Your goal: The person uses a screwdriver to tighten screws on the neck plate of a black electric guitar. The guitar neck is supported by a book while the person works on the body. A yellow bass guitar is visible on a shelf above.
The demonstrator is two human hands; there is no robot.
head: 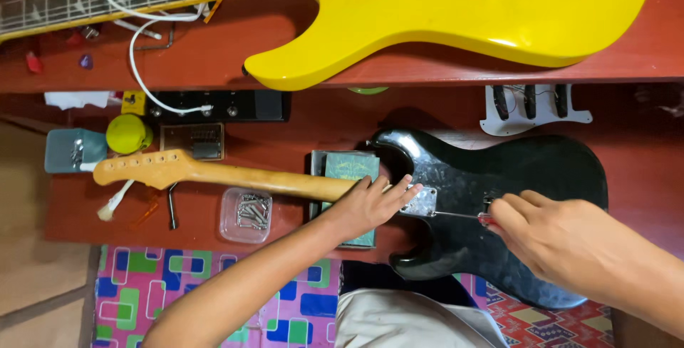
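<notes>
A black guitar lies face down across the middle of the frame, its body toward the right and its pale wooden neck running left to a headstock at the left of centre. The left hand rests flat where neck meets body, its fingers spread slightly apart and lying on the heel of the neck, the tips touching the edge of the shiny metal plate screwed to the guitar's back. The right hand, at the lower right, has its fingers curled together around the red handle of a screwdriver, whose thin shaft points left and reaches the metal plate just beside the left fingertips. So the plate sits between the two hands, touched by one and met by the tool of the other.

Under the neck joint stands a small green box. A clear plastic tub of screws sits on the red tabletop just below the neck, with a small brush and an angled key to its left. A yellow-green round lid and a blue-grey container lie near the headstock. A yellow guitar fills the upper part of the frame on a higher shelf, with a white cable trailing down at the upper left. A white pickguard with pickups lies at the upper right.
</notes>
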